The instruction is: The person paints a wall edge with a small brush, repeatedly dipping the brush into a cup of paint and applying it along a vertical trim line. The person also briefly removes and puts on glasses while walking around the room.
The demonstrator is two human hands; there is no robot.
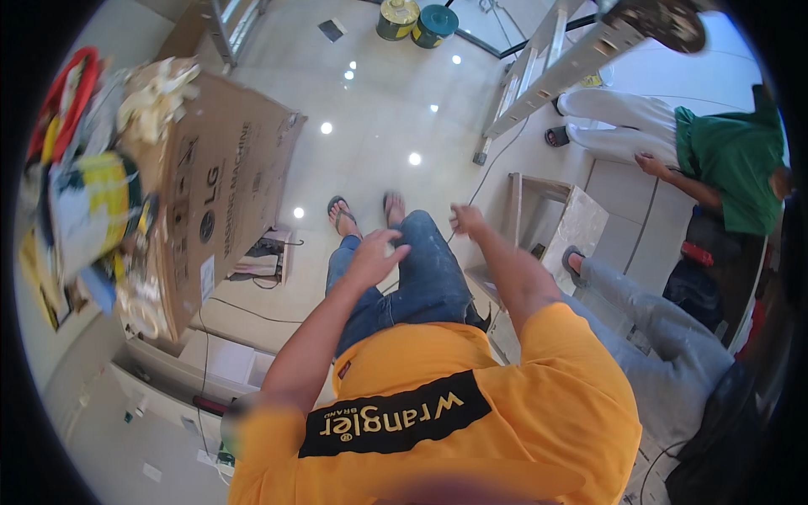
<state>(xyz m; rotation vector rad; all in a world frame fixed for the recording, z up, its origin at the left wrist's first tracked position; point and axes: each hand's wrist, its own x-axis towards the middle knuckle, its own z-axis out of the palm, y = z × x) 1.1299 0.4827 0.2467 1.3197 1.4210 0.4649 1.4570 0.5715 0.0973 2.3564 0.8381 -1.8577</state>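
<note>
My left hand (381, 257) hangs over my thighs, holding nothing, its fingers a little bent and apart. To the right of my knee is my right hand (467, 221), its fingers curled; whether anything small is inside them I cannot tell. Below both hands are my blue jeans (429, 271), marked with pale dust, and my sandalled feet on the glossy tiled floor (372, 145). A large cardboard washing machine box (221, 183) stands to the left. On top of it lie a paint bucket (101, 202), a red-handled item and crumpled wrapping.
An aluminium ladder (543, 88) and a wooden step stool (574, 221) stand to the right. A person in a green shirt (726, 158) and another in grey trousers (663, 328) are there too. Lidded buckets (435, 26) stand ahead. A black cable (505, 148) crosses the floor.
</note>
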